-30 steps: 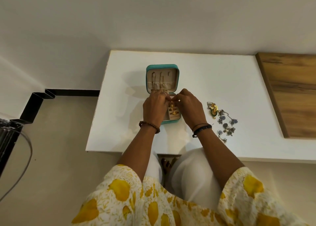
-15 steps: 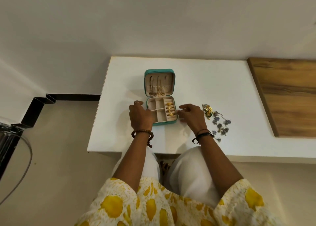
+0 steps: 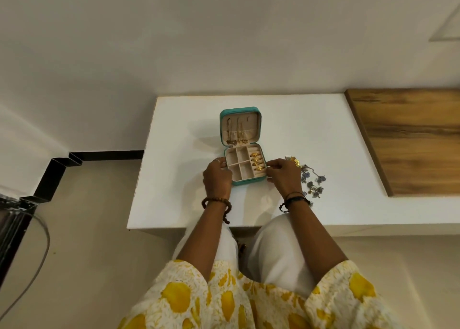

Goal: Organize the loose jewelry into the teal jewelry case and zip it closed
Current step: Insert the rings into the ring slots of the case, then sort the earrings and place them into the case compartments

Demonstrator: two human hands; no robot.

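The teal jewelry case lies open on the white table, its lid flat behind the base. Thin gold chains hang in the lid. Several gold rings sit in the base's right-hand column, and the other compartments look bare. My left hand grips the left side of the base with curled fingers. On the right edge, my right hand pinches the base by the rings. A gold ornament and a blue-flower necklace lie loose just right of my right hand.
A wooden board covers the table's right part. The table's front edge runs just in front of my knees. A black metal frame and a cable stand on the floor to the left.
Both hands came off the middle of the case, where they worked at the lid's chains, and moved apart to the base's two sides. The rings and compartments now show.
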